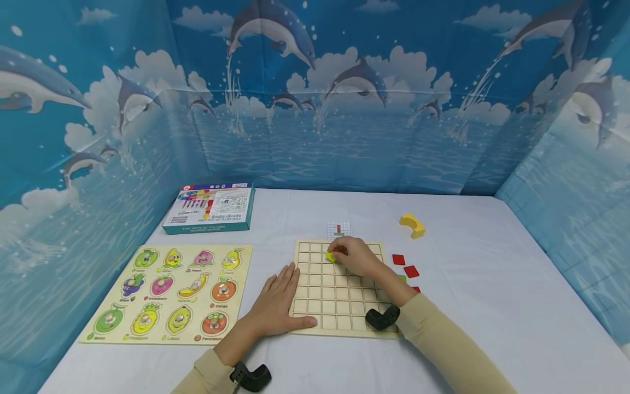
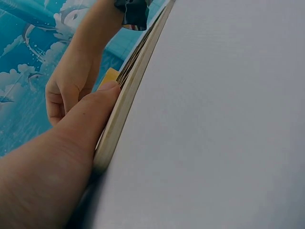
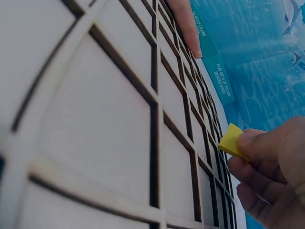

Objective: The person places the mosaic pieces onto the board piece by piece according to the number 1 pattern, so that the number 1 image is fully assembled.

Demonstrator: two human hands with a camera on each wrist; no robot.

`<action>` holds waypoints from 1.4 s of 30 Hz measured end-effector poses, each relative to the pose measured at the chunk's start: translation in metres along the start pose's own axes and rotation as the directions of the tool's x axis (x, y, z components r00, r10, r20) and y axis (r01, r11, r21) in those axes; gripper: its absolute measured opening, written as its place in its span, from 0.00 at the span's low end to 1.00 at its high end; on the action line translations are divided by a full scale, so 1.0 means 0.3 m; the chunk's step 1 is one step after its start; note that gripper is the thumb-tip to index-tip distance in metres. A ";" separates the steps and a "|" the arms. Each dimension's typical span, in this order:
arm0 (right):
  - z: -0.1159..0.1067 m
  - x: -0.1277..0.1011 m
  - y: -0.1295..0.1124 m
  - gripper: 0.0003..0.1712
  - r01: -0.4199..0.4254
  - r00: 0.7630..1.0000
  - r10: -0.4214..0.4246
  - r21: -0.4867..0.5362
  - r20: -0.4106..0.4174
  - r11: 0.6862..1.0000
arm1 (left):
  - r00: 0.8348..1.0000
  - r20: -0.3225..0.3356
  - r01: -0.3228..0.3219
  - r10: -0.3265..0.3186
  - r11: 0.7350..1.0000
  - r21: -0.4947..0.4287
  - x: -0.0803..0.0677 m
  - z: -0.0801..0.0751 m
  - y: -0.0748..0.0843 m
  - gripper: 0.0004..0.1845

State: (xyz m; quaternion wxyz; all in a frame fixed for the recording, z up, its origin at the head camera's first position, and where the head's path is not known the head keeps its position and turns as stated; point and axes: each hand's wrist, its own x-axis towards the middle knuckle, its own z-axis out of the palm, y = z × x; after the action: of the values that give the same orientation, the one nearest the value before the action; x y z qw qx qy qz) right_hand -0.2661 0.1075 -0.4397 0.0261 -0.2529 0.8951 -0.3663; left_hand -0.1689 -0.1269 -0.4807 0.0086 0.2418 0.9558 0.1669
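A white table (image 1: 492, 306) walled by blue dolphin-and-cloud sheeting (image 1: 344, 109) carries the wooden grid board (image 1: 339, 314) — the left hand (image 1: 275, 306) lies flat with straight fingers on its left edge. The right hand (image 1: 356, 256) pinches a yellow square tile (image 3: 232, 140) at its fingertips, just above the board's upper cells. Left of the left fingers lies a fruit puzzle (image 1: 169, 293) labelled "Lemon", "Orange", "Persimmon" — beyond it, a teal box (image 1: 211, 208) whose print is too small to read surely.

Fruit puzzle (image 1: 172, 293) left of grid board (image 1: 339, 287); box (image 1: 210, 208) behind puzzle.

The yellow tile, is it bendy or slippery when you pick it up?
Probably stiff: the yellow tile keeps flat faces and sharp corners in the right hand's pinch. Likely light, since fingertips alone hold it. It looks matte, so hardly slippery.
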 end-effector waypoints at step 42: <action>0.030 0.031 0.014 0.07 0.129 0.992 -0.126 -0.130 0.029 0.983 | 1.000 -0.006 -0.008 0.008 1.000 -0.023 -0.005 -0.002 -0.001 0.62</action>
State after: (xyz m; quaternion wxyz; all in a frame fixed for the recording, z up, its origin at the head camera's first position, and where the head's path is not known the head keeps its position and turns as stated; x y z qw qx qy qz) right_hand -0.2739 0.1000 -0.4479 -0.0049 -0.3147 0.8989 -0.3049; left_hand -0.1677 -0.1280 -0.4802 0.0078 0.2448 0.9529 0.1789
